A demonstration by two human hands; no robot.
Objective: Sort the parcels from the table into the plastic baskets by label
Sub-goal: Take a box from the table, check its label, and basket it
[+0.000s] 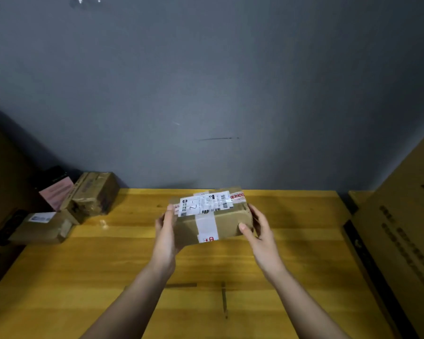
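1. Head view: a brown cardboard parcel (pixel 212 215) with a white shipping label and clear tape is held above the yellow wooden counter (pixel 108 265), near its far edge
2. Left hand (pixel 165 234) grips its left end, fingers curled round it
3. Right hand (pixel 260 231) grips its right end, thumb on the front face
4. Taped brown boxes (pixel 93 194) sit at the counter's far left

Bare wooden surface (pixel 291 241) is lying open around and in front of the held parcel (pixel 211 216). Stacked parcels (pixel 88 199) are crowding the far-left corner, a large carton (pixel 402 241) is walling off the right edge, and the grey wall (pixel 206 94) is closing the back.
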